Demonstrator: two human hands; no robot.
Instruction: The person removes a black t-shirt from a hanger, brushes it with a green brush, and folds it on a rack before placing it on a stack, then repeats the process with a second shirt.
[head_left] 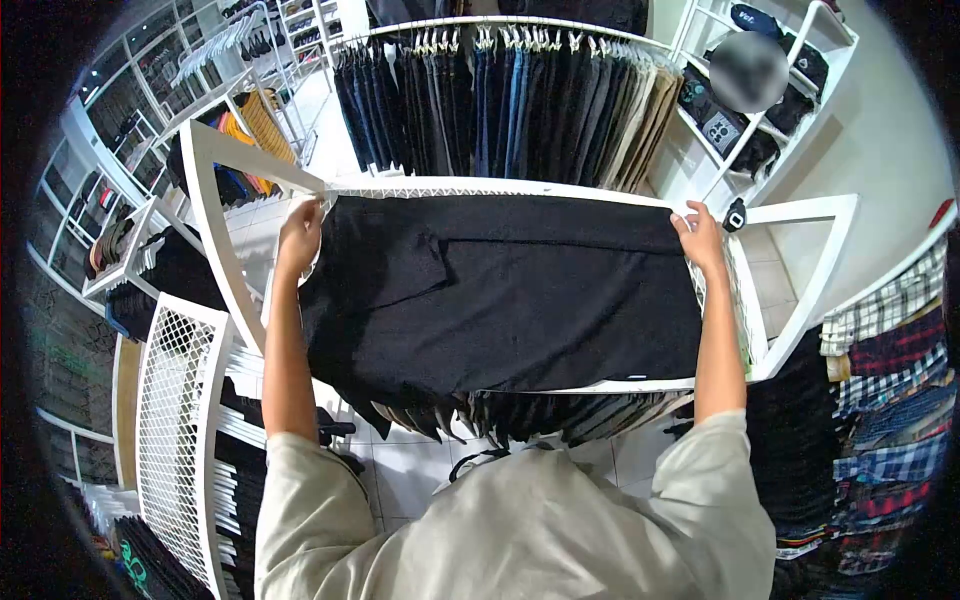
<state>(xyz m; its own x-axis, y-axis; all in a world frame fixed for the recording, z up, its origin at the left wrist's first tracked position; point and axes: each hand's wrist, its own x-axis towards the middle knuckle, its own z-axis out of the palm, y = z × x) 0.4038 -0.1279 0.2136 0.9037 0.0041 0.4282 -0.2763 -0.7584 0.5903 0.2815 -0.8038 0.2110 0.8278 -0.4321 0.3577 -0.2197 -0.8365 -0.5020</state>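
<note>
Black trousers (520, 290), folded lengthwise, lie spread across the white mesh top of a clothes rack (440, 186) in front of me. My left hand (300, 238) is closed at their far left corner, fingers curled on the cloth's edge. At the far right corner, my right hand (699, 238) pinches the other end of the cloth. A crease and a raised fold cross the fabric left of its middle. Just past my right hand, a small black watch-like item (735, 215) sits against the white frame.
Beyond the rack hangs a row of jeans and trousers (510, 100). Shelves with caps and bags (740, 125) stand at the back right. Plaid shirts (895, 400) hang on the right. A white mesh-topped rack (178, 430) is close on my left. More trousers (540, 415) hang below the top.
</note>
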